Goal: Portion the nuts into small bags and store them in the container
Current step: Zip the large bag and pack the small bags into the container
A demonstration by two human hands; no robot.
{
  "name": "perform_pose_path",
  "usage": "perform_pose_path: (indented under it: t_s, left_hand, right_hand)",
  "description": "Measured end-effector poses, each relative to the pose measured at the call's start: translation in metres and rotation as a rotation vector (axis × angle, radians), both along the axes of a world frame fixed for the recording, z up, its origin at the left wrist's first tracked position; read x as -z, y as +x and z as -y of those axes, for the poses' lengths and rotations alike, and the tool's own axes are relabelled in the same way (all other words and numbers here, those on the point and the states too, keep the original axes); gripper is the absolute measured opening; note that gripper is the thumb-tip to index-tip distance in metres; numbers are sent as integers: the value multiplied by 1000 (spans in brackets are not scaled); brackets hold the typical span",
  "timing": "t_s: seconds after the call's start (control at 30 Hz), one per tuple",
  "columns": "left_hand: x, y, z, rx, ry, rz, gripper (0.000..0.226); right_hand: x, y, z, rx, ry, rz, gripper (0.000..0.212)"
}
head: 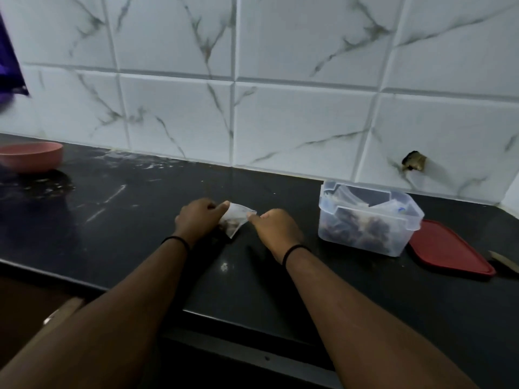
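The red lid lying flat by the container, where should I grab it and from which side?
Take the red lid by its near-left edge, coming from the left, probably with the right hand. It lies flat on the counter beside the clear container, so a thin rim pinch suits it; a wooden handle lies close to its right corner.

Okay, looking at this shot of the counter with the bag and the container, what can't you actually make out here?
Head view only:
- Small bag: its seal is hidden by the left hand and right hand pinching it.
- Clear container: bag count is blurred behind cloudy walls.
- Pink bowl: cut by the left edge, inside unseen.
- Purple item: cropped, unidentifiable.
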State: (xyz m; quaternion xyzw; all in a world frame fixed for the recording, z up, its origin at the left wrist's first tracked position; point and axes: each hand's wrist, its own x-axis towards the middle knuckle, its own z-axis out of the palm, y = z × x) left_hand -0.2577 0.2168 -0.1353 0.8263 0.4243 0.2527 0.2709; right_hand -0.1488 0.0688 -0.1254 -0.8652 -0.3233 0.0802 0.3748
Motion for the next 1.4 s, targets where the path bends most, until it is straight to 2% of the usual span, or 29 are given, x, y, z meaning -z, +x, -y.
perform_pose_path:
  t_s: [0.1, 0.13, 0.2, 0.27, 0.37, 0.43, 0.5, 0.63, 0.77, 0.83, 0.97, 1.13, 1.23, 1.4]
  left_hand:
    - [-1, 8, -5, 10, -41, -22, 53]
    - [-1, 11, -7, 9, -49, -19, 51]
    - [1, 14, -8, 16, -81, 30, 46]
    - [4, 14, -11, 71, -192, 254, 36]
    - [-1, 11, -2, 174, -415, 637, 22]
    - [-7, 9, 12, 266, -526, 756, 16]
    - [-13, 9, 23, 340, -558, 789, 15]
    - [-29, 16, 48, 352, -463, 808, 10]
    - [-58, 32, 85, 394, -393, 856, 9]
    - [-78, 44, 106, 416, -329, 871, 12]
    - [-115, 79, 143, 478, -199, 831, 13]
    - [-128, 128, 169, 511, -103, 688, 13]
    - [-125, 156, 171, 485, -24, 537, 15]
    - [-112, 186, 164, 453, 127, 212, 11]
  right_hand:
    - [-2, 2, -20, 26, 8, -93, 68]
    - [-3, 1, -24, 44, 16, -100, 68]
    - [-1, 1, -30, 83, 60, -84, 51]
    - [3, 0, -34, 110, 208, -148, 32]
    - [5, -3, -32, 46, 461, -338, 17]
    - [2, -2, -23, -13, 578, -442, 13]
    - [-4, -2, -9, -64, 625, -467, 10]
    - [-17, 3, 20, -102, 659, -278, 21]
    - [-39, 12, 56, -77, 662, -51, 10]
    - [-57, 22, 76, -46, 691, 45, 12]
    - [-98, 61, 119, 40, 682, 141, 11]
    - [-119, 111, 156, 126, 573, 195, 11]
    - [-114, 129, 162, 162, 469, 177, 13]
    - [-96, 148, 158, 160, 267, 11, 10]
